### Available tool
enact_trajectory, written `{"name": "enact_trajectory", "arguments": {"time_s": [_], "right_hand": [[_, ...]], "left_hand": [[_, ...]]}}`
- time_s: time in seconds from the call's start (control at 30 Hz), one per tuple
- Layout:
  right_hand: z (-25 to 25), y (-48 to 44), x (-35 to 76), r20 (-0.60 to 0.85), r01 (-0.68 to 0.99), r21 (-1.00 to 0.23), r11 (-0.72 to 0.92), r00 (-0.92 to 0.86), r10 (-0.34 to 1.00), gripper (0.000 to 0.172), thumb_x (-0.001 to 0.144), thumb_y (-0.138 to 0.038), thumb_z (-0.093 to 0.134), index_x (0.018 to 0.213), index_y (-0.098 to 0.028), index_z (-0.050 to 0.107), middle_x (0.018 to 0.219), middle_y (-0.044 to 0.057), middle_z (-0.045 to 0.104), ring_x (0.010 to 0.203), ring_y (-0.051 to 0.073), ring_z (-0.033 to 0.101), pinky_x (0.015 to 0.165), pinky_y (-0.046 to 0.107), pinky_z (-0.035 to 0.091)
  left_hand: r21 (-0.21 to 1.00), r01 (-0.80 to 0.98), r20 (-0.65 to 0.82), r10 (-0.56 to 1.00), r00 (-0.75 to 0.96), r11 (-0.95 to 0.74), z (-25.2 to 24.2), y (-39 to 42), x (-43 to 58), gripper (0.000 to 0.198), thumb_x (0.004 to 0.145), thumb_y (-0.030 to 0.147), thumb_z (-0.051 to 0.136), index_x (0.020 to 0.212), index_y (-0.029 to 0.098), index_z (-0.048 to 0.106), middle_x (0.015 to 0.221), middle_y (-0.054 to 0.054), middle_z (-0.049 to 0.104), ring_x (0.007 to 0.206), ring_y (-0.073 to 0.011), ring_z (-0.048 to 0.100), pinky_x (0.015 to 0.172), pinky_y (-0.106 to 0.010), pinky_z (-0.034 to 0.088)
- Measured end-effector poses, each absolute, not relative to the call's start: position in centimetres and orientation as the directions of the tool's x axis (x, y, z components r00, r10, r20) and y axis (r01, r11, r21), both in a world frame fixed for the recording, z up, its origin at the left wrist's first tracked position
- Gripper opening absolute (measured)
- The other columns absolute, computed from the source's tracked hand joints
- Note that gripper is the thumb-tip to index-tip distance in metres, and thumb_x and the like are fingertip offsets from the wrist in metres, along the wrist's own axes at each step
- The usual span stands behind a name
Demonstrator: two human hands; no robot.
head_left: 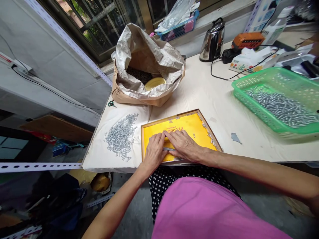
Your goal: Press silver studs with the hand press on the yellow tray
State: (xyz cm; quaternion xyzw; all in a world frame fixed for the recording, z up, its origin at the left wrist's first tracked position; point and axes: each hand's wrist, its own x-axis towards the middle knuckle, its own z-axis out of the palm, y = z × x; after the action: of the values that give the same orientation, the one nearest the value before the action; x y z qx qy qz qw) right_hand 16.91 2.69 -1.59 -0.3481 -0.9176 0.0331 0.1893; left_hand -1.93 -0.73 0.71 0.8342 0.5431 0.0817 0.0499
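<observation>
Close together over a shallow yellow-bottomed tray (pixel 159 127), my left hand (pixel 154 150) and my right hand (pixel 183 145) have their fingers bent and thumbs drawn in. A thin grey strip (pixel 168 149) runs between them, held at both ends; what it is made up of is too small to tell. Short silvery metal pins (pixel 210 138) lie in little groups along the tray's right and far edges, and one small group (pixel 194 135) sits on the yellow bottom. Left of the tray spreads a heap of the same pins (pixel 121 136). My fingers hide part of the tray.
An open paper sack (pixel 142 98) with dark contents and a yellow dish (pixel 156 83) stands behind the tray. Green-handled scissors (pixel 111 104) lie at the left edge. To the right are a green basket (pixel 264 118) of metal pins, a kettle (pixel 211 41) and a grey scrap (pixel 235 137).
</observation>
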Motion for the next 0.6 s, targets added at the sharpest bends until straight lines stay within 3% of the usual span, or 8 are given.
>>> {"name": "enact_trajectory", "arguments": {"time_s": [0.1, 0.2, 0.3, 0.47, 0.6], "right_hand": [[-1.5, 2.8, 16.6, 0.322, 0.702, -0.124, 0.701, -0.64, 0.698, 0.067, 0.089, -0.037, 0.063, 0.141, -0.001, 0.041, 0.123, 0.022, 0.061, 0.109, 0.033, 0.053, 0.093, 0.046, 0.037], [-1.6, 3.2, 16.6, 0.285, 0.722, -0.024, 0.691, -0.658, 0.697, 0.04, 0.093, -0.024, 0.056, 0.128, -0.004, 0.054, 0.109, 0.018, 0.067, 0.1, 0.03, 0.057, 0.092, 0.044, 0.036], [-1.5, 4.1, 16.9, 0.232, 0.664, 0.0, 0.748, -0.728, 0.645, 0.017, 0.095, -0.015, 0.05, 0.102, -0.012, 0.065, 0.089, 0.01, 0.069, 0.086, 0.025, 0.058, 0.081, 0.038, 0.036], [-1.9, 5.3, 17.3, 0.243, 0.582, -0.022, 0.813, -0.786, 0.569, 0.022, 0.095, -0.01, 0.047, 0.087, -0.016, 0.065, 0.079, 0.007, 0.067, 0.076, 0.02, 0.054, 0.074, 0.034, 0.034], [-2.8, 5.6, 17.2, 0.292, 0.619, -0.031, 0.785, -0.745, 0.599, 0.017, 0.096, -0.018, 0.051, 0.098, -0.012, 0.066, 0.087, 0.011, 0.068, 0.082, 0.023, 0.056, 0.079, 0.037, 0.036]], "left_hand": [[0.094, 0.918, 0.034, 0.922, 0.385, -0.386, 0.8, 0.5, -1.8, 0.065, 0.083, 0.02, 0.068, 0.142, 0.016, 0.04, 0.13, -0.014, 0.057, 0.118, -0.0303, 0.054, 0.102, -0.047, 0.045], [0.047, 0.934, 0.017, 0.936, 0.353, -0.353, 1.0, 0.8, -1.7, 0.058, 0.082, 0.022, 0.07, 0.135, 0.014, 0.047, 0.121, -0.014, 0.06, 0.111, -0.0295, 0.055, 0.098, -0.043, 0.047], [0.042, 0.942, -0.008, 0.943, 0.334, -0.333, 1.2, 0.7, -1.5, 0.042, 0.087, 0.029, 0.066, 0.125, 0.016, 0.054, 0.112, -0.012, 0.063, 0.105, -0.0281, 0.056, 0.09, -0.04, 0.048], [0.074, 0.949, -0.032, 0.95, 0.311, -0.308, 0.8, 1.0, -1.0, 0.016, 0.093, 0.031, 0.06, 0.102, 0.019, 0.061, 0.101, -0.009, 0.065, 0.098, -0.0255, 0.056, 0.084, -0.036, 0.048], [0.11, 0.952, 0.012, 0.958, 0.285, -0.285, 0.2, 1.5, -1.2, 0.029, 0.091, 0.033, 0.064, 0.116, 0.019, 0.059, 0.106, -0.01, 0.063, 0.101, -0.0264, 0.055, 0.088, -0.039, 0.048]]}}
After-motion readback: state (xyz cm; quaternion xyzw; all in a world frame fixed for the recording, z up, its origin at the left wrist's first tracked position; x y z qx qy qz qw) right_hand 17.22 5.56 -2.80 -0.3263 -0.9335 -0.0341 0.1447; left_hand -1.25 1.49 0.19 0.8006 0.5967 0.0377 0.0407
